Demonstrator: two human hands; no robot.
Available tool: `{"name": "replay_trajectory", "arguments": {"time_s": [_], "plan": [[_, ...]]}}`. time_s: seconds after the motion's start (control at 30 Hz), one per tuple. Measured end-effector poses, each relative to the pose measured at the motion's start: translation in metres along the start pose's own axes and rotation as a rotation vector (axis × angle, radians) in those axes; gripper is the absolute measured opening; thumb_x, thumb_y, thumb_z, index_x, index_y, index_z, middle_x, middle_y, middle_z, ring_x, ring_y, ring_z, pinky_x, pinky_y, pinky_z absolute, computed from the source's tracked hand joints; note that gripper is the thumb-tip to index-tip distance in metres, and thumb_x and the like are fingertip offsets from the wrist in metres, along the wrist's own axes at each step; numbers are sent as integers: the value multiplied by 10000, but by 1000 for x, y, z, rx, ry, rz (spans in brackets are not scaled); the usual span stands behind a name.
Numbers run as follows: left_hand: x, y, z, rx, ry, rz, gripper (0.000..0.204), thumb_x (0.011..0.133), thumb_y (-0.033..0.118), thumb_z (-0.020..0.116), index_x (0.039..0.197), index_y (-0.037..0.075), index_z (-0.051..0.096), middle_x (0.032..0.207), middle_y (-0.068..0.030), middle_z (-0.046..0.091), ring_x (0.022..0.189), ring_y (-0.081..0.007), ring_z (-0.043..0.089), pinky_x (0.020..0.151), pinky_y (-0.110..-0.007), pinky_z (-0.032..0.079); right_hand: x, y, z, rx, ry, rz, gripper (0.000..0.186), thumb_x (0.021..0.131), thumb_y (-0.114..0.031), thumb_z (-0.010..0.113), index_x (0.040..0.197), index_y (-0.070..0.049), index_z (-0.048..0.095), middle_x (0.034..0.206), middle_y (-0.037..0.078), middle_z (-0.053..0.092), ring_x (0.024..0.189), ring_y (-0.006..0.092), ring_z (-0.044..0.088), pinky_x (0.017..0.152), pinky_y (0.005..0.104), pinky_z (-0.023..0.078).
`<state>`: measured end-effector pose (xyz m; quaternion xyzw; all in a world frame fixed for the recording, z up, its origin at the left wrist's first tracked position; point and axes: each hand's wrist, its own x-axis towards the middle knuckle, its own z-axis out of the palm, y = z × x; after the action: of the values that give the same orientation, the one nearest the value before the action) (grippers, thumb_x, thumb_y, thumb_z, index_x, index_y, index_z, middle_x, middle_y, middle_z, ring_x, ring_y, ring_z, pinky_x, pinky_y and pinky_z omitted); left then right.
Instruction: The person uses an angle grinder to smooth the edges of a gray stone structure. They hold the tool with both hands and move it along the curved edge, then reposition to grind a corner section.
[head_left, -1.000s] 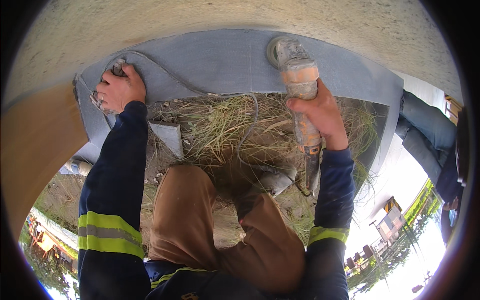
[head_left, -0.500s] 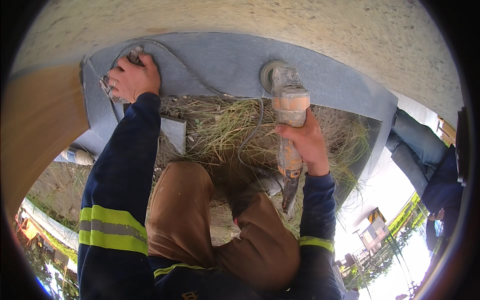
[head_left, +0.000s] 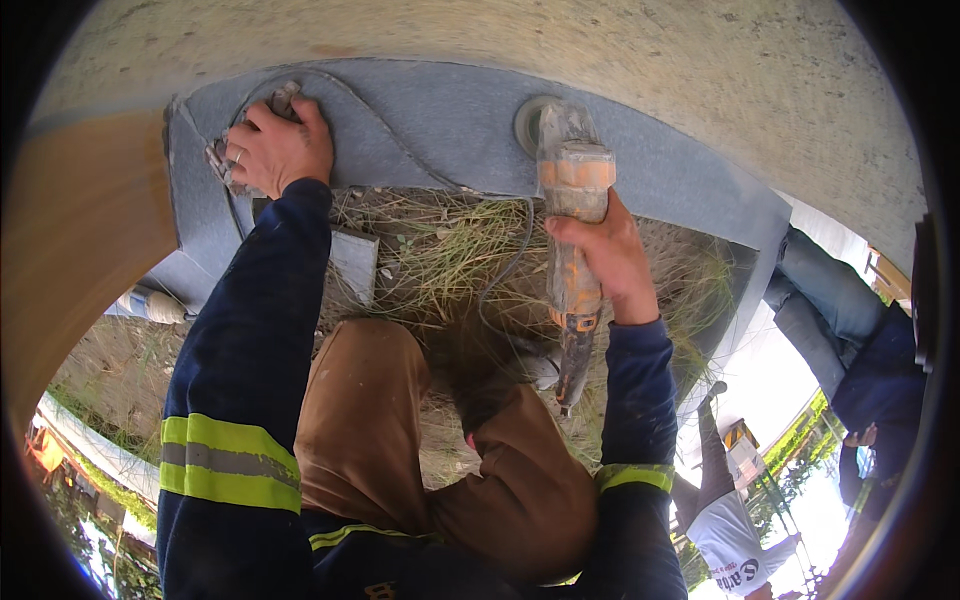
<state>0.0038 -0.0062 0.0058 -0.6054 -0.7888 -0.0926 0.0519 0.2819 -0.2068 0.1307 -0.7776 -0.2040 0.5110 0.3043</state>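
Observation:
My left hand (head_left: 275, 150) has its fingers curled round a dusty grey lump (head_left: 288, 98) at the left part of a blue-grey stone slab (head_left: 420, 130); what the lump is, I cannot make out. My right hand (head_left: 605, 255) grips the body of a dust-covered orange angle grinder (head_left: 575, 180). The grinder's round disc (head_left: 530, 125) lies at the slab's face, partly hidden by the tool's head. A thin grey cord (head_left: 375, 125) loops across the slab and hangs down over dry grass.
A curved beige surface (head_left: 480, 30) overhangs the slab, with a brown panel (head_left: 80, 220) at left. A loose stone piece (head_left: 355, 265) lies in the grass near my knees. At right are a person's jeans-clad legs (head_left: 830, 280); lower right, a person in a white shirt (head_left: 730, 530).
The grinder has shifted left along the slab, dipping and then rising slightly. My left hand appears farther right as the view shifts a little. A white-shirted person has come into view.

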Motion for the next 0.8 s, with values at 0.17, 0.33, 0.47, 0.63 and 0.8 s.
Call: {"name": "replay_trajectory", "arguments": {"time_s": [0.17,0.33,0.47,0.63,0.8], "plan": [[-1,1,-3,-27,40,32,550,868,543,567,1190,98,591,1195,-236,538,1168,-436,473,944,-575,338,-1,-1,3,-15,20,16,692,706,-194,825,1293,46,547,1113,163,687,992,246,668,884,366,521],[-3,1,-4,-72,40,48,527,871,533,577,1179,105,591,1192,-234,540,1161,-436,477,947,-575,338,0,-9,5,27,11,32,666,740,-153,803,1317,40,533,1145,150,664,1009,236,651,883,364,517],[-3,-2,-3,-72,64,67,501,871,520,585,1156,108,591,1159,-224,540,1151,-435,479,934,-579,339,5,-6,4,45,5,27,652,755,-135,794,1325,39,528,1148,143,661,1004,229,647,880,362,518],[-4,-1,-6,-85,39,63,494,876,515,585,1150,103,589,1142,-219,541,1146,-437,479,933,-587,336,5,-9,3,56,0,35,658,749,-142,803,1319,42,530,1149,145,668,1002,229,655,885,361,520],[-4,0,-10,-95,-60,33,533,890,532,574,1222,115,581,1224,-234,530,1208,-443,452,1003,-600,310,3,-11,2,70,-28,38,668,756,-118,794,1341,37,513,1152,137,662,1015,224,649,883,360,522]]}}
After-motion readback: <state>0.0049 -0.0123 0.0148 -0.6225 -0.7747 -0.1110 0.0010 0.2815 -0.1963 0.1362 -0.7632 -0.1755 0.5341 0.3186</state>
